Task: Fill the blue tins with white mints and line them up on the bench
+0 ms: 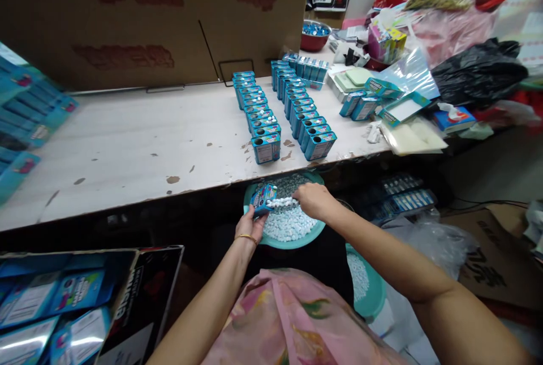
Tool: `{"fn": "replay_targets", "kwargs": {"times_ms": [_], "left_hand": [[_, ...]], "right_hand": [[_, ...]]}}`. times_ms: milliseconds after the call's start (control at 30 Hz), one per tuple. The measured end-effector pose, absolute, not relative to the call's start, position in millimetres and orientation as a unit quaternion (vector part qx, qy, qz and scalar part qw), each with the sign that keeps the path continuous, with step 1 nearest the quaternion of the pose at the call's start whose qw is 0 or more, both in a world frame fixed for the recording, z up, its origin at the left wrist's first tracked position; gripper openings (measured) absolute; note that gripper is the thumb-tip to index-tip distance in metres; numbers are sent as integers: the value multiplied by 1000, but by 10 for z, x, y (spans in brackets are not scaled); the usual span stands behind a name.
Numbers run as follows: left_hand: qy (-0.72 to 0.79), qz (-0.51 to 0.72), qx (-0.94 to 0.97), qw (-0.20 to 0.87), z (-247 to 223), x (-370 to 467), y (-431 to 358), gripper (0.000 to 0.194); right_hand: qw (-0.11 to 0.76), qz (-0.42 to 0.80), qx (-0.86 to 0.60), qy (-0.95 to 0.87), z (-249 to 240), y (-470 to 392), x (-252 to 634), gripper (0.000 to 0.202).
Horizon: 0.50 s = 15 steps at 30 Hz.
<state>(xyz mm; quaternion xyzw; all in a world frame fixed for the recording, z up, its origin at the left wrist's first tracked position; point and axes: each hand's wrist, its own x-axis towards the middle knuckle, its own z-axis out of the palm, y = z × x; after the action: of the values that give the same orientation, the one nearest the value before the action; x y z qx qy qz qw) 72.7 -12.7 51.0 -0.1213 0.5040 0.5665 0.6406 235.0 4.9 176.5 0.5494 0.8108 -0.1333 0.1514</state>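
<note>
My left hand [251,224] is closed around a small blue tin [262,198], tilted over a turquoise basin [319,233]. White candies [288,226] fill much of the basin. My right hand [313,200] is closed at the basin's right side, gripping what looks like a narrow scoop [285,202] heaped with white candies. The scoop's far end meets the mouth of the tin; its handle is hidden in my fingers. On the table beyond stand a left row of blue tins [266,148] and a right row of blue tins [320,145], with round holes in their tops.
The white table [127,150] has its front edge just beyond the basin. A large cardboard box [153,20] stands at its back. An open carton [144,297] of blue packs is lower left. A second turquoise basin [375,291] sits lower right. Bags and boxes [382,42] crowd the right.
</note>
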Motion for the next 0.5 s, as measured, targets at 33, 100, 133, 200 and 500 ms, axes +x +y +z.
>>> {"fn": "replay_targets", "kwargs": {"times_ms": [33, 100, 133, 200, 500], "left_hand": [[505, 566, -118, 641, 493, 731, -130, 12], [505, 567, -111, 641, 465, 732, -135, 12], [505, 569, -109, 640, 457, 732, -136, 11], [506, 571, -110, 637, 454, 729, -138, 11], [530, 569, -74, 624, 554, 594, -196, 5]], "right_hand": [[159, -121, 545, 814, 1794, 39, 2297, 28], [165, -104, 539, 819, 1839, 20, 2205, 28], [165, -98, 537, 821, 1859, 12, 2169, 28], [162, -88, 533, 826, 1900, -5, 2128, 28], [169, -93, 580, 791, 1809, -56, 2613, 30]]}}
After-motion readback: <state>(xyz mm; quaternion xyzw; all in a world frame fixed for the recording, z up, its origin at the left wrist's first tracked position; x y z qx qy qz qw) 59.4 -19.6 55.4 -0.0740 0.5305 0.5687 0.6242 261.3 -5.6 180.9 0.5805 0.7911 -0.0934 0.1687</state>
